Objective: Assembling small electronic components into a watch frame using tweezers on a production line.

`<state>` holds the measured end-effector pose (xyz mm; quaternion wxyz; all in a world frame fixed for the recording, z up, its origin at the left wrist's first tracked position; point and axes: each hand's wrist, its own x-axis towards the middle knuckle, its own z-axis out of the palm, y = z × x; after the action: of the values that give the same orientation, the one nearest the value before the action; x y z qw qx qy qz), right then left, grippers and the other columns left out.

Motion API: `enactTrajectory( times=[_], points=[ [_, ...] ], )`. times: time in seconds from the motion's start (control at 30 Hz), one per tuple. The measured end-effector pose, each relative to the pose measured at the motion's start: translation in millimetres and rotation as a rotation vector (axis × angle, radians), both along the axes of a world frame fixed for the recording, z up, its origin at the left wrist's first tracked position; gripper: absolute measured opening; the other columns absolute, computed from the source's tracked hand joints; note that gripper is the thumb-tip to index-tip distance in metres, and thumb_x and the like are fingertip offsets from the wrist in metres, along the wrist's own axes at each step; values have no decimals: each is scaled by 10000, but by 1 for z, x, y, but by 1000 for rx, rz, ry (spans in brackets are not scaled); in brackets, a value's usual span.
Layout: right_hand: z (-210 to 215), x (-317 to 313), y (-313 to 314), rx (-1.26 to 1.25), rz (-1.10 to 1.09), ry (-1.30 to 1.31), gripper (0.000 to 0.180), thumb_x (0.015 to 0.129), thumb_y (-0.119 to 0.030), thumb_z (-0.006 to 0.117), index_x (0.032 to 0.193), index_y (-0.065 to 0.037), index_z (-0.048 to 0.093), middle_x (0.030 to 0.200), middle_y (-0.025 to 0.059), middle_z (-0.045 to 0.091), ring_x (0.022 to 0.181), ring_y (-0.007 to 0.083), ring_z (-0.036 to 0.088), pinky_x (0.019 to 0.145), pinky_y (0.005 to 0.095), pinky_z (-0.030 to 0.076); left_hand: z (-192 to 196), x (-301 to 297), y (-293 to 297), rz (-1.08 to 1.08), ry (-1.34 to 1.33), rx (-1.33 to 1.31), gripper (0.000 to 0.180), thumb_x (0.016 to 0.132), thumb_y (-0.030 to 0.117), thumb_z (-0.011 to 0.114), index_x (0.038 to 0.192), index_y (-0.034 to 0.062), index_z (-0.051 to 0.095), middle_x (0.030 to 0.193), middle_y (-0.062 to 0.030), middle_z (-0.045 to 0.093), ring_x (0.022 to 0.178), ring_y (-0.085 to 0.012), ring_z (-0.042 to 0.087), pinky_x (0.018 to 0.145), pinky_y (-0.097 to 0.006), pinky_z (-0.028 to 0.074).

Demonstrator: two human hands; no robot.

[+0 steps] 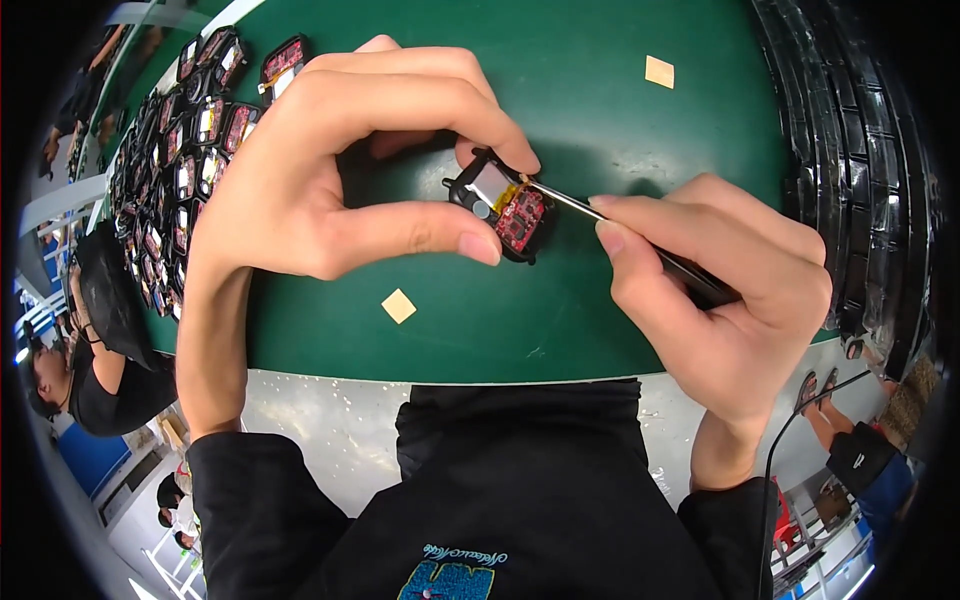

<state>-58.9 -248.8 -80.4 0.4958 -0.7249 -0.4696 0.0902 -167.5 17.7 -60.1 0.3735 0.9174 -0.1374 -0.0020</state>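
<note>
Between the thumb and fingers of my left hand (pixel 350 160) is a small black device housing (pixel 503 207), tilted above the table. Its open face shows a silver battery, yellow tape and a red circuit board. My right hand (pixel 725 270) grips a pair of slim metal tweezers (pixel 570 200) like a pen. Their tip touches the upper right edge of the housing, close to the yellow tape and my left fingertip. What the tip pinches, if anything, is too small to make out.
Many similar open housings (pixel 210 120) crowd the left of the green table (pixel 600 330). Two small beige squares (pixel 659 71) lie on it. Stacked black trays (pixel 850 150) line the right side. Other people (pixel 100 350) are in the background on both sides.
</note>
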Motion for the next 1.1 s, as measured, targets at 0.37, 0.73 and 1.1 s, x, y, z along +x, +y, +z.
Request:
enactTrajectory(
  times=[0.37, 0.73, 1.1],
  points=[
    [2, -1, 0, -20, 5, -13, 252, 773, 147, 807, 997, 39, 847, 702, 36, 664, 555, 64, 535, 507, 231, 342, -2, -2, 1, -16, -50, 4, 577, 719, 444, 951, 1092, 16, 847, 958, -47, 738, 751, -150, 562, 669, -312, 357],
    [-4, 0, 1, 29, 16, -120, 265, 768, 151, 812, 1005, 36, 847, 703, 36, 655, 541, 63, 518, 496, 235, 329, -2, 0, 1, -24, -41, 23, 597, 707, 453, 961, 1105, 23, 845, 962, -40, 746, 730, -126, 529, 657, -302, 347],
    [-5, -4, 2, 60, -25, -163, 262, 721, 129, 827, 966, 36, 836, 691, 17, 624, 500, 41, 439, 484, 233, 288, -2, -1, 2, -2, -12, 1, 587, 714, 450, 961, 1099, 22, 842, 969, -42, 748, 711, -121, 507, 655, -300, 347]
  ],
)
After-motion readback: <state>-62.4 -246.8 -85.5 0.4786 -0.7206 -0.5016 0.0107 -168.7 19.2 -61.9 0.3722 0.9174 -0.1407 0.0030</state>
